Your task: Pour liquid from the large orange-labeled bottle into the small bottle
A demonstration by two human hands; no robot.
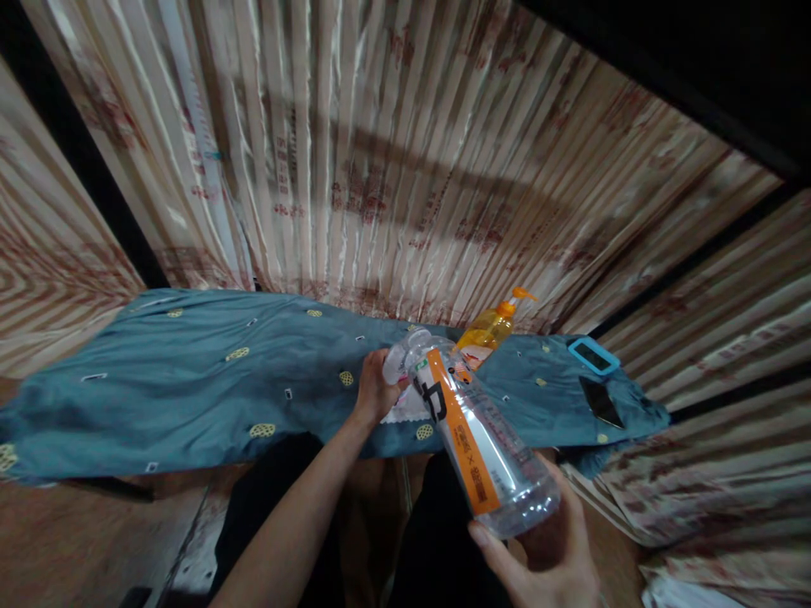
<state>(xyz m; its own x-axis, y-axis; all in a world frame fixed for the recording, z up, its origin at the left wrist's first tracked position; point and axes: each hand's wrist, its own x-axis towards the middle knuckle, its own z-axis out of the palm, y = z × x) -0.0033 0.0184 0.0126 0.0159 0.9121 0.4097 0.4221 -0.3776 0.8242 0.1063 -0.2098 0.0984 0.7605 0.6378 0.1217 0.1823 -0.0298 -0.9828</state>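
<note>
My right hand [545,553] grips the base of a clear plastic bottle [478,431] with an orange-and-white label, held tilted with its neck pointing away toward the table. My left hand [375,390] is closed around the bottle's white cap end [405,350], just above the blue patterned cloth [209,380] that covers the table. A white cloth or tissue [405,412] lies under the left hand.
An orange pump bottle [491,329] stands behind the clear bottle. At the cloth's right end lie a phone in a light-blue case [593,355] and a dark flat object [600,402]. Striped curtains [393,152] hang behind. My dark-trousered legs [437,540] are below.
</note>
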